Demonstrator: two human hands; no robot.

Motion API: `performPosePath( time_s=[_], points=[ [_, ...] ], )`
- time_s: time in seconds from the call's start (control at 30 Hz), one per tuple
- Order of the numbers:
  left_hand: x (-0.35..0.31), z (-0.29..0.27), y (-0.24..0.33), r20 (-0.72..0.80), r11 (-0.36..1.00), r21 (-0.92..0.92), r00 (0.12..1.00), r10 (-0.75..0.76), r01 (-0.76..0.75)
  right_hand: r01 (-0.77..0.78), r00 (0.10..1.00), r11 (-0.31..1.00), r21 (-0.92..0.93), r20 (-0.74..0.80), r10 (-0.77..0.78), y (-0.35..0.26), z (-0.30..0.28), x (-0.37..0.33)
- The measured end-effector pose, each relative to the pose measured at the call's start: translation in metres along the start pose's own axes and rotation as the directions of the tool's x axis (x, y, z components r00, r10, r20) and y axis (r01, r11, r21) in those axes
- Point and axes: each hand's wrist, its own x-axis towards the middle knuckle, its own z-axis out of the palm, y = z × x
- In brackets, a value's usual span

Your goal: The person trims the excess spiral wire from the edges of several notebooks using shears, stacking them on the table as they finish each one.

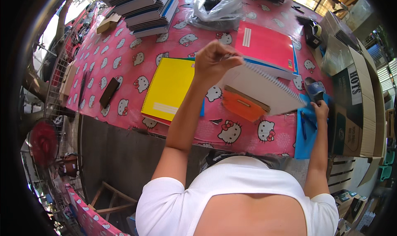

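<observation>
Head view: a white notebook is between the two hands, tipped up over the pink table cloth. Its wire coil is the long line, and it slants from the left hand down to the right. The left hand is the nearer one. It is at the top end of the coil, so the notebook goes down and right from its fingers. Thumb and finger are closed in a pinch on that corner.

The right hand is just past the coil's low end, above a blue sheet. Its fingers look bent, next to a blue and black thing. I cannot tell how far open they are, or if they hold it. An orange block sits under the notebook.
</observation>
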Motion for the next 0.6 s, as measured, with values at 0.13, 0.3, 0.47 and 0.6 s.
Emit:
performPosePath(
  time_s=[0.13,0.3,0.47,0.6],
  points=[
    [0.000,0.045,0.106,0.150,0.688,0.414,0.790,0.595,-0.596,0.518,0.855,0.850,0.097,-0.089,-0.511,0.023,0.004,-0.061],
    [-0.056,0.060,0.117,0.324,0.707,0.496,0.862,0.389,-0.505,0.459,0.888,0.886,-0.070,0.018,-0.459,0.036,0.036,-0.126],
    [-0.106,0.092,0.038,0.181,0.788,0.608,0.983,-0.023,-0.094,0.419,0.898,0.905,-0.072,-0.116,-0.424,0.036,0.040,-0.109],
    [-0.119,0.090,0.023,0.073,0.823,0.564,0.997,0.040,-0.074,0.335,0.934,0.903,0.269,0.033,-0.357,-0.002,-0.007,-0.125]
  ],
)
